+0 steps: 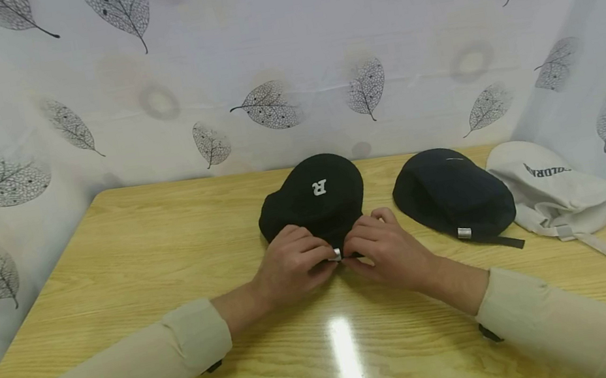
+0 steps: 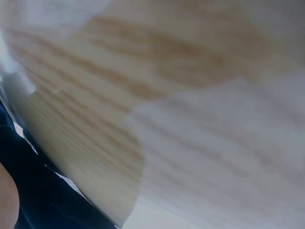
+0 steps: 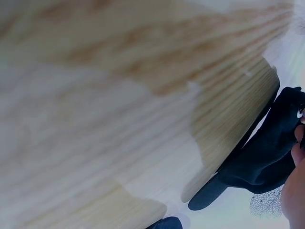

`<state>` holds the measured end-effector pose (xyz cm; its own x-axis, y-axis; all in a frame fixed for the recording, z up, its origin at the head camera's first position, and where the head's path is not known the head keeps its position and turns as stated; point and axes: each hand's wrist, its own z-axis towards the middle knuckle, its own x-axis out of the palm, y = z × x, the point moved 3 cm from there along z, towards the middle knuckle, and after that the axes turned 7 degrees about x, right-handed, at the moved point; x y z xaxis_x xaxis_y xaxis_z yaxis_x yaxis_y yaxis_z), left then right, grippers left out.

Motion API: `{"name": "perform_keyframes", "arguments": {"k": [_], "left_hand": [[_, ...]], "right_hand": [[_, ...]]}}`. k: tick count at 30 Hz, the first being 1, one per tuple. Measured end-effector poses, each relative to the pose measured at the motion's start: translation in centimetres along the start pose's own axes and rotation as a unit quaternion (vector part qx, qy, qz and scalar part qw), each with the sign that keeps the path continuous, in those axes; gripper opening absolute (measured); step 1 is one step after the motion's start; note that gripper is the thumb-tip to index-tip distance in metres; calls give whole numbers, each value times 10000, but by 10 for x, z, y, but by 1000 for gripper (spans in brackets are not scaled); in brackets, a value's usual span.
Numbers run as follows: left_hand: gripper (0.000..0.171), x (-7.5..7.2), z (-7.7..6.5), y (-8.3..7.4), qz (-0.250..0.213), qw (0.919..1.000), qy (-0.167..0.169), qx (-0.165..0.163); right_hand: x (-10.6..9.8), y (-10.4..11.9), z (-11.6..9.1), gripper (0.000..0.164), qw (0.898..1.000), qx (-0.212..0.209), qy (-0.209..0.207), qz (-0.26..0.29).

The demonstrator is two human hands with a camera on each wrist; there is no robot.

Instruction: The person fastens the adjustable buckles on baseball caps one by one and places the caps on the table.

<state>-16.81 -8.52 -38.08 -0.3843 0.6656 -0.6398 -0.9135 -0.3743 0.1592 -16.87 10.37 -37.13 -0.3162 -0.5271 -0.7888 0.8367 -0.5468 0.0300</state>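
A black cap [image 1: 311, 204] with a white letter R lies at the middle of the wooden table, its back strap towards me. My left hand [image 1: 293, 263] pinches the strap beside its silver buckle [image 1: 337, 254], thumb below and fingers above. From the other side my right hand [image 1: 390, 251] pinches the same strap, fingertips close to the buckle. Part of the dark cap [image 2: 52, 200] fills the lower left corner of the left wrist view. At the right edge of the right wrist view, fingertips [image 3: 299, 155] meet the cap [image 3: 259, 157]. The strap's end is hidden by the fingers.
Right of the hands lies a dark navy cap [image 1: 452, 192] with a silver buckle and loose strap end. Beside it is a white cap [image 1: 558, 181] with dark lettering, its strap hanging towards the table's right edge. A leaf-printed curtain [image 1: 279, 40] stands behind the wooden table [image 1: 168, 237].
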Motion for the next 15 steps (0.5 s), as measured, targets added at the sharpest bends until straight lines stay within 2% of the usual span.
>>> {"name": "perform_keyframes", "arguments": {"k": [15], "left_hand": [[11, -2, 1, 0, -62, 9999, 9, -103]], "right_hand": [[-2, -2, 0, 15, 9994, 154, -207, -240]]}}
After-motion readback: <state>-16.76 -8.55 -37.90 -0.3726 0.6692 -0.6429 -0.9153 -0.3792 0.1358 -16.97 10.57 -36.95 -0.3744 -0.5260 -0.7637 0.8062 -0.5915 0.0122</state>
